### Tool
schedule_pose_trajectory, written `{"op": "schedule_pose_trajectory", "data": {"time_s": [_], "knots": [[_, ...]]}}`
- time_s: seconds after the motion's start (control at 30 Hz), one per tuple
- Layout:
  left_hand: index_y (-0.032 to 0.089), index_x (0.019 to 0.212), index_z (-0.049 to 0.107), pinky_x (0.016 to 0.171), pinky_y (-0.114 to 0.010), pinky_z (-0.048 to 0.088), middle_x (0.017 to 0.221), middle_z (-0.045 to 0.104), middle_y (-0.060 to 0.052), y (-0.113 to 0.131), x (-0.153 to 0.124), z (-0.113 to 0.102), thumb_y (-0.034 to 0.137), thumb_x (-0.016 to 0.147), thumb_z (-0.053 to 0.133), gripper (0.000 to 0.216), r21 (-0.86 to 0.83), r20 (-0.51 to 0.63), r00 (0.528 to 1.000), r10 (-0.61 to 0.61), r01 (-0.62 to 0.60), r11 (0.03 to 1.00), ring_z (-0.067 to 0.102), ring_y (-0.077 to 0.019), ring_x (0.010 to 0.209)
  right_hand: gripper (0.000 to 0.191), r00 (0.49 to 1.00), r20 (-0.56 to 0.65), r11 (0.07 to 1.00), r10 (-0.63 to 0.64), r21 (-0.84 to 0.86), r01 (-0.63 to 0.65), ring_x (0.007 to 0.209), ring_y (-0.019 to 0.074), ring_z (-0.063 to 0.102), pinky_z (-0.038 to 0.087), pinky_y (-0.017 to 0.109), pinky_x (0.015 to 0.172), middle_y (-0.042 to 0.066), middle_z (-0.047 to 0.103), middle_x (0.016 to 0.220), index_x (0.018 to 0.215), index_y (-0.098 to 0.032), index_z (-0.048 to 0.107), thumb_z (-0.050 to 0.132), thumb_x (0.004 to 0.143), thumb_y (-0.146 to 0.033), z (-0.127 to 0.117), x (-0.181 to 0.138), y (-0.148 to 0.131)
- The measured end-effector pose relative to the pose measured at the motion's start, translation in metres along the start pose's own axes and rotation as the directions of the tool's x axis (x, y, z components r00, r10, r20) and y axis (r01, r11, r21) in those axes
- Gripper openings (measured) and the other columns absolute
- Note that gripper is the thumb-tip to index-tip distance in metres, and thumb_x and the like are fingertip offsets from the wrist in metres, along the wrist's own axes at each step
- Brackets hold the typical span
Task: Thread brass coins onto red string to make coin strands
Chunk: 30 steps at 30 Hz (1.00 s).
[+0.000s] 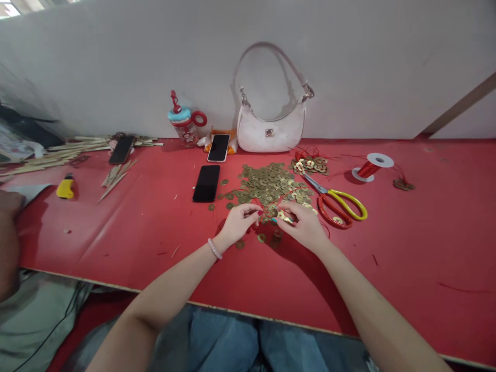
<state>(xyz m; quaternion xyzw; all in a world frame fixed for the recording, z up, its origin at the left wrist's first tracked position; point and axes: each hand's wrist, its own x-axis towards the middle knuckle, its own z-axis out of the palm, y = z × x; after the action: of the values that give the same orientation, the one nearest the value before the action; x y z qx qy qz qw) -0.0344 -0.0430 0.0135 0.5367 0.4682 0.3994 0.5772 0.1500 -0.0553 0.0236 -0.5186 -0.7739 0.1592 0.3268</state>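
Observation:
My left hand, with a pale bead bracelet at the wrist, is closed in a pinch on a thin red cord. Close on its right, my right hand pinches a brass coin with a hole in it, which lies against the cord. Just beyond both hands spreads a heap of brass coins, and a few loose coins lie nearer to me. Scissors with one yellow and one red handle lie right of the heap, blades pointing toward a bundle of corded coins.
Along the back stand a white handbag, a lidded cup and a phone on an orange packet. A black phone lies left of the coins, a red cord spool right. Farther left are a yellow cutter, sticks and another person's arm.

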Motion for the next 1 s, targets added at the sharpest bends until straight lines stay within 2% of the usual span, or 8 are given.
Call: {"op": "schedule_pose_trajectory", "data": {"time_s": [0.2,0.33,0.57,0.8,1.0], "knots": [[0.012,0.084,0.060,0.048,-0.018,0.040,0.056,0.055,0.001,-0.0035,-0.0012,0.0006,0.027,0.072,0.056,0.020,0.007,0.059,0.998,0.001,-0.002,1.000,0.050,-0.0069,0.049,0.023,0.999,-0.005,0.999,-0.047,0.005,0.047,0.057,0.0128,0.051,0.042,0.025,0.058,0.004,0.062,0.075,0.094,-0.019,0.059,0.054,0.075,-0.031,0.0030,-0.0003,0.0009],[0.011,0.087,0.060,0.044,-0.017,0.037,0.055,0.054,0.002,-0.0027,-0.0027,0.0007,0.030,0.072,0.056,0.025,0.019,0.082,0.996,-0.030,0.029,0.999,0.047,-0.0055,0.045,0.024,0.998,-0.013,0.998,-0.059,0.000,0.059,0.056,0.0131,0.051,0.041,0.025,0.056,0.002,0.060,0.069,0.096,-0.019,0.060,0.053,0.076,-0.031,0.0058,-0.0012,0.0008],[0.009,0.090,0.064,0.035,-0.015,0.030,0.052,0.054,0.002,0.0036,-0.0067,-0.0009,0.036,0.074,0.056,0.033,0.132,0.103,0.992,-0.072,0.058,0.990,0.038,-0.0023,0.035,0.022,0.999,0.009,0.999,-0.044,-0.019,0.044,0.059,0.0139,0.053,0.042,0.026,0.059,0.003,0.062,0.074,0.094,-0.021,0.060,0.053,0.076,-0.032,0.0062,-0.0014,-0.0003],[0.009,0.092,0.066,0.034,-0.015,0.030,0.050,0.054,0.001,0.0045,-0.0089,-0.0002,0.035,0.073,0.057,0.033,0.169,0.085,0.994,-0.071,0.055,0.984,0.040,-0.0028,0.034,0.020,0.996,0.040,0.996,-0.081,-0.032,0.082,0.069,0.0164,0.058,0.043,0.027,0.064,0.006,0.064,0.084,0.093,-0.020,0.058,0.052,0.077,-0.031,0.0054,-0.0010,-0.0023],[0.009,0.087,0.066,0.037,-0.015,0.034,0.051,0.057,0.000,0.0004,-0.0058,0.0008,0.029,0.071,0.058,0.027,0.181,-0.026,0.999,-0.030,0.034,0.983,0.045,-0.0045,0.039,0.024,0.990,0.140,1.000,0.007,0.007,-0.008,0.064,0.0156,0.057,0.040,0.025,0.058,0.003,0.060,0.073,0.103,-0.020,0.046,0.042,0.080,-0.024,0.0061,-0.0034,-0.0071]]}}
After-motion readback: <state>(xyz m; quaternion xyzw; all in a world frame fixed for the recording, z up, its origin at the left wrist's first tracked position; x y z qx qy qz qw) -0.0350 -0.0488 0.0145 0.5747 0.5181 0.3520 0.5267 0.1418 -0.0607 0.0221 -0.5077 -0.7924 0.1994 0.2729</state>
